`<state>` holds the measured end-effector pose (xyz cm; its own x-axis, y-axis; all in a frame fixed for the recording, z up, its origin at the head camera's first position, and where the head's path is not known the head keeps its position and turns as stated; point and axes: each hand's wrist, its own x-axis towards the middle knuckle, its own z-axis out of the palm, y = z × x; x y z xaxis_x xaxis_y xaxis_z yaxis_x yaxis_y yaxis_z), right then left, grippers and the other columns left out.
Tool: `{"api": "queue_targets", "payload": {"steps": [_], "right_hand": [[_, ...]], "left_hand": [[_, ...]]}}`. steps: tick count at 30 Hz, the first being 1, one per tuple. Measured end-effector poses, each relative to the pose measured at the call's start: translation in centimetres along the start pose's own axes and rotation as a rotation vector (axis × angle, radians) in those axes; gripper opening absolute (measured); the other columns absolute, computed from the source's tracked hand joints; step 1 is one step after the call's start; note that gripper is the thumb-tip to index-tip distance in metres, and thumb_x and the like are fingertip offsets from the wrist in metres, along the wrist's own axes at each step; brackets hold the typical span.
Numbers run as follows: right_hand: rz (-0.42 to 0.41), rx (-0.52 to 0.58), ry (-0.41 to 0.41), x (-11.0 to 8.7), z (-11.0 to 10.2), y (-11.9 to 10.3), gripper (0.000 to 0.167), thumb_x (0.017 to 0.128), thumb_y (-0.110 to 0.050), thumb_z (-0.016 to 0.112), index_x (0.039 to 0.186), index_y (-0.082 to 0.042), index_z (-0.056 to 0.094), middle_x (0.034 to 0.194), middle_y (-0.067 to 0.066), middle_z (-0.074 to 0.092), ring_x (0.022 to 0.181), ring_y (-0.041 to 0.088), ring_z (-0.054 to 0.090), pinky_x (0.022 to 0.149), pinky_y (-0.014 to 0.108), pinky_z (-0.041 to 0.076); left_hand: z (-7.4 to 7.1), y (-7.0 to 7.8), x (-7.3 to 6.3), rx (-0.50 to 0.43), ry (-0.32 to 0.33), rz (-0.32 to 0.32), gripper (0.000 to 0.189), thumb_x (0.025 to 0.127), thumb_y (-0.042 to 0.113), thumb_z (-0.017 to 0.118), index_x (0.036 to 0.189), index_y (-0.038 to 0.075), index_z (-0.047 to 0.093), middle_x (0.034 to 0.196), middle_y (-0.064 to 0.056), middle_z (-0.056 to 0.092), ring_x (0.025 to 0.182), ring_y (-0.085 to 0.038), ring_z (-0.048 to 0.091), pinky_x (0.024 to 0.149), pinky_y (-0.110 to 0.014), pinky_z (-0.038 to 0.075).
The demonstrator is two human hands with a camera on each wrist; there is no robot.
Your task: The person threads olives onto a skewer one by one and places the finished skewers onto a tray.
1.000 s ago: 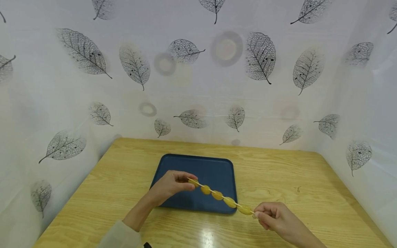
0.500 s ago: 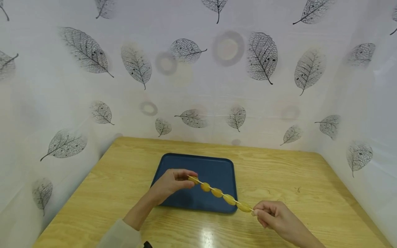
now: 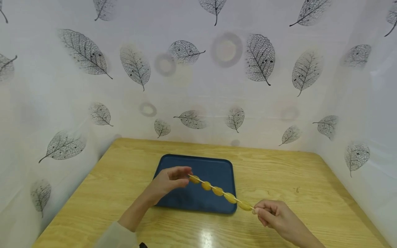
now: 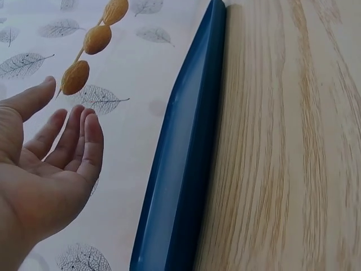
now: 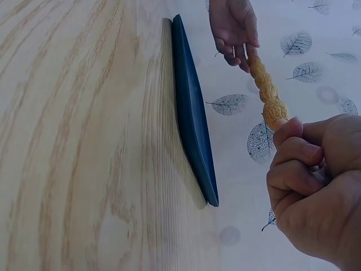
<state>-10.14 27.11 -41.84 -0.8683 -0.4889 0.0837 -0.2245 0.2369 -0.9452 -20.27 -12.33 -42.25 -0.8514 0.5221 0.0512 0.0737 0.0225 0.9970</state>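
A thin skewer threaded with several yellow-orange, oval, wrinkled pieces (image 3: 218,191) slants above the front right part of a dark blue tray (image 3: 214,166). My right hand (image 3: 274,217) pinches its lower end between thumb and curled fingers, as the right wrist view of the hand (image 5: 316,180) also shows. The left hand (image 3: 165,182) is beside the skewer's far tip, over the tray's left part. In the left wrist view, the thumb and fingers of that hand (image 4: 56,158) are spread apart, with the bare tip and the last oval piece (image 4: 75,77) just beyond them.
The tray lies flat on a light wood-grain table (image 3: 279,172), towards its middle. Pale curtains (image 3: 198,86) printed with dark leaves enclose the table at the back and both sides.
My left hand has let go of the skewer's far end, its fingers parting and drawing slightly left. The right hand keeps its pinch, and the skewer has stayed almost in place.
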Motion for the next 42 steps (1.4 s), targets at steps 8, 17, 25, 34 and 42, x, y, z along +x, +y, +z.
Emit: {"api": "queue_targets", "payload": {"steps": [8, 17, 25, 34, 42], "right_hand": [[0.033, -0.008, 0.04, 0.0, 0.0, -0.1, 0.025, 0.109, -0.007, 0.05, 0.093, 0.009, 0.061, 0.069, 0.015, 0.053, 0.05, 0.031, 0.03, 0.041, 0.038, 0.029], [0.052, -0.017, 0.079, 0.0, -0.2, -0.2, 0.026, 0.11, -0.008, 0.05, 0.097, 0.011, 0.062, 0.069, 0.012, 0.054, 0.05, 0.031, 0.029, 0.04, 0.039, 0.028], [0.074, -0.005, 0.102, 0.1, -0.2, -0.1, 0.028, 0.11, -0.009, 0.051, 0.099, 0.013, 0.062, 0.069, 0.006, 0.055, 0.05, 0.028, 0.03, 0.041, 0.038, 0.027], [0.119, -0.02, 0.115, 0.4, -0.1, 0.1, 0.029, 0.109, -0.013, 0.054, 0.099, 0.013, 0.063, 0.07, -0.001, 0.056, 0.048, 0.013, 0.031, 0.038, 0.036, 0.025], [0.126, -0.04, 0.13, 0.6, 0.0, 0.2, 0.03, 0.109, -0.014, 0.055, 0.096, 0.012, 0.064, 0.069, -0.001, 0.056, 0.049, 0.008, 0.031, 0.038, 0.035, 0.025]], "left_hand": [[-2.1, 0.2, -1.5, 0.021, 0.079, 0.011, 0.063, 0.104, 0.019, 0.065, 0.157, -0.003, 0.038, 0.152, -0.03, 0.045, 0.139, -0.05, 0.044, 0.104, -0.029, 0.051], [-4.3, 0.1, -3.6, 0.081, 0.141, 0.006, 0.066, 0.105, 0.018, 0.063, 0.16, -0.001, 0.032, 0.158, -0.027, 0.04, 0.141, -0.047, 0.042, 0.103, -0.024, 0.05], [-6.2, -1.0, -5.0, 0.306, 0.203, 0.033, 0.067, 0.103, 0.02, 0.067, 0.159, -0.001, 0.036, 0.156, -0.024, 0.044, 0.139, -0.044, 0.045, 0.101, -0.023, 0.05], [-7.2, -1.9, -6.0, 0.344, 0.156, -0.114, 0.079, 0.101, 0.02, 0.07, 0.163, 0.002, 0.024, 0.164, -0.03, 0.025, 0.139, -0.056, 0.039, 0.1, -0.049, 0.055], [-7.4, -2.8, -5.9, 0.484, 0.03, -0.108, 0.102, 0.092, 0.02, 0.082, 0.161, -0.01, 0.013, 0.164, -0.037, 0.012, 0.135, -0.063, 0.038, 0.106, -0.066, 0.043]]}}
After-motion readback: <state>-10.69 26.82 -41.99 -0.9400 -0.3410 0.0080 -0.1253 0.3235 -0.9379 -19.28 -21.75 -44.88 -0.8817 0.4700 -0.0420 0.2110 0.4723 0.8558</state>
